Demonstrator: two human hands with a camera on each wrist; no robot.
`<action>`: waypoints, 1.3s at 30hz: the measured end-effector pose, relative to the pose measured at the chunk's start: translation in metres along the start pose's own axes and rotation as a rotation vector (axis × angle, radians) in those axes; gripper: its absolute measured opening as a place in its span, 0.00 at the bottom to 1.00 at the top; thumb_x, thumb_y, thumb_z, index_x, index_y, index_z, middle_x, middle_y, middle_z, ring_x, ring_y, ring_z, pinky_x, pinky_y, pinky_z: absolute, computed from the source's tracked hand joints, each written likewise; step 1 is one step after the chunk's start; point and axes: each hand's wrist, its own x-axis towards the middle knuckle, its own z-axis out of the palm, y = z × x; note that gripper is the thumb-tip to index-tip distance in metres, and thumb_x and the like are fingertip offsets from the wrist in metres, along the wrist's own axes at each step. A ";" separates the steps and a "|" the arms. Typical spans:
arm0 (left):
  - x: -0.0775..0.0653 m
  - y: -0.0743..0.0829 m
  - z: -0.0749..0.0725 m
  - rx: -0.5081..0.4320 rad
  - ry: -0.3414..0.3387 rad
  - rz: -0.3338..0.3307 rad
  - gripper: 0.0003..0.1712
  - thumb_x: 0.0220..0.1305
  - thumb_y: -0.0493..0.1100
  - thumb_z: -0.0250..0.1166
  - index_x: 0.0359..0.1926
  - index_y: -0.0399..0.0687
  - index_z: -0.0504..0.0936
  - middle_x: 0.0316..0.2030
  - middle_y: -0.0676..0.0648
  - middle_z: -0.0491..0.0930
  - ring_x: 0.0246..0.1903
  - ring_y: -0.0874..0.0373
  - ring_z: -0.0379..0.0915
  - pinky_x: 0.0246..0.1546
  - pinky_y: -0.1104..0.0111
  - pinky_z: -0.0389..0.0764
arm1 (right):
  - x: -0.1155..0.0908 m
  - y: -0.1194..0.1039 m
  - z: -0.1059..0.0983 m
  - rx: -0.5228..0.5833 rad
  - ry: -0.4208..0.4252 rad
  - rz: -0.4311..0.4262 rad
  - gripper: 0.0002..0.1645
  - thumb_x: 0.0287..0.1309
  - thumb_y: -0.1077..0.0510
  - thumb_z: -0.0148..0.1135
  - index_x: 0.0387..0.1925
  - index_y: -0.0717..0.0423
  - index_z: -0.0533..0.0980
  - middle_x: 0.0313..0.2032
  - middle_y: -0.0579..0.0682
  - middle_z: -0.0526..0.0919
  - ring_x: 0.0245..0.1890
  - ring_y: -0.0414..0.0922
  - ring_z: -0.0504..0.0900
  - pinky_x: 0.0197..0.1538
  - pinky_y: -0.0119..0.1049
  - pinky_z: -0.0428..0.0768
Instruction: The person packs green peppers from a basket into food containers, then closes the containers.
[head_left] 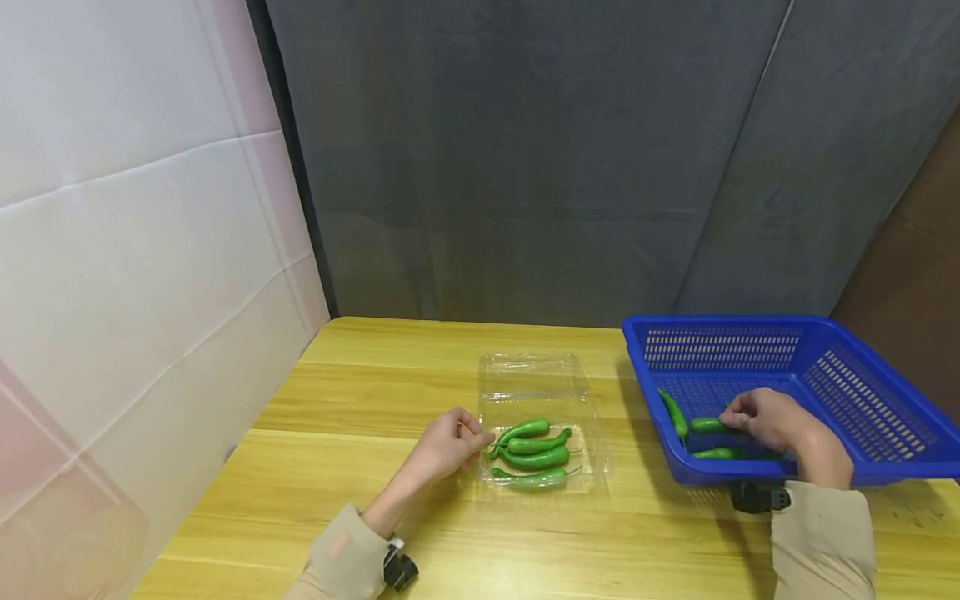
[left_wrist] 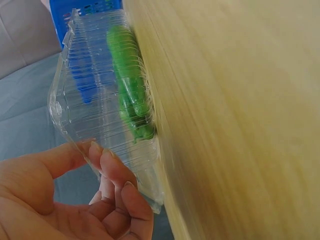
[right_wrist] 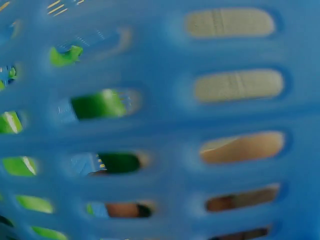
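My left hand (head_left: 446, 446) pinches the left rim of a clear plastic clamshell box (left_wrist: 62, 95). Inside that box lie several green peppers (head_left: 536, 458), and its lid (head_left: 532, 375) is folded back away from me. My right hand (head_left: 780, 425) reaches down into a blue plastic basket (head_left: 720, 322), pinching the right end of a green pepper (head_left: 707, 426) between thumb and fingers. Close by in the basket are a curved pepper (head_left: 673, 412) along the left wall and another pepper (head_left: 718, 454) at the front. The right wrist view is filled by the basket's slotted wall (right_wrist: 165, 120).
Both containers stand on a light wooden table (head_left: 397, 367), box in the middle and basket at the right edge. A grey curtain (head_left: 510, 167) hangs behind the table, and a pale curtain (head_left: 135, 250) runs along the left. The basket's raised front rim crosses below my right wrist.
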 end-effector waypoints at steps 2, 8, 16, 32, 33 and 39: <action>0.000 0.000 0.000 0.001 -0.001 0.002 0.14 0.67 0.43 0.68 0.40 0.37 0.74 0.24 0.45 0.78 0.22 0.53 0.74 0.25 0.67 0.72 | -0.001 0.000 -0.001 0.010 0.024 0.002 0.13 0.72 0.60 0.57 0.38 0.68 0.80 0.28 0.50 0.81 0.30 0.46 0.79 0.36 0.44 0.77; 0.001 -0.001 -0.001 0.002 -0.006 0.002 0.13 0.68 0.42 0.68 0.40 0.37 0.74 0.24 0.45 0.78 0.22 0.53 0.74 0.24 0.68 0.72 | -0.003 -0.002 -0.004 0.021 0.098 -0.021 0.12 0.73 0.61 0.55 0.39 0.68 0.79 0.26 0.49 0.83 0.28 0.47 0.83 0.33 0.44 0.77; 0.001 0.000 -0.001 0.007 -0.003 -0.003 0.13 0.68 0.42 0.67 0.40 0.38 0.74 0.23 0.44 0.78 0.21 0.54 0.73 0.24 0.69 0.70 | -0.006 -0.008 -0.005 0.006 0.213 -0.070 0.14 0.75 0.59 0.53 0.40 0.67 0.79 0.24 0.48 0.81 0.25 0.44 0.80 0.35 0.45 0.74; -0.002 0.002 0.000 0.002 0.005 -0.009 0.14 0.67 0.43 0.68 0.40 0.38 0.74 0.24 0.45 0.77 0.21 0.54 0.73 0.24 0.67 0.71 | -0.010 -0.020 -0.010 0.039 0.348 -0.104 0.13 0.77 0.59 0.51 0.49 0.66 0.75 0.29 0.50 0.79 0.29 0.46 0.74 0.34 0.42 0.71; -0.002 0.002 0.000 0.001 0.005 -0.010 0.13 0.67 0.43 0.68 0.40 0.38 0.74 0.24 0.45 0.77 0.21 0.54 0.73 0.24 0.67 0.71 | -0.010 -0.021 -0.011 0.045 0.355 -0.107 0.13 0.77 0.58 0.51 0.49 0.66 0.75 0.29 0.50 0.78 0.29 0.47 0.74 0.34 0.42 0.71; -0.002 0.003 0.000 -0.006 0.000 -0.012 0.13 0.68 0.42 0.68 0.40 0.37 0.74 0.23 0.45 0.77 0.21 0.54 0.73 0.24 0.68 0.70 | -0.010 -0.028 -0.011 0.046 0.420 -0.149 0.12 0.76 0.59 0.53 0.49 0.64 0.76 0.30 0.50 0.80 0.31 0.48 0.76 0.35 0.43 0.71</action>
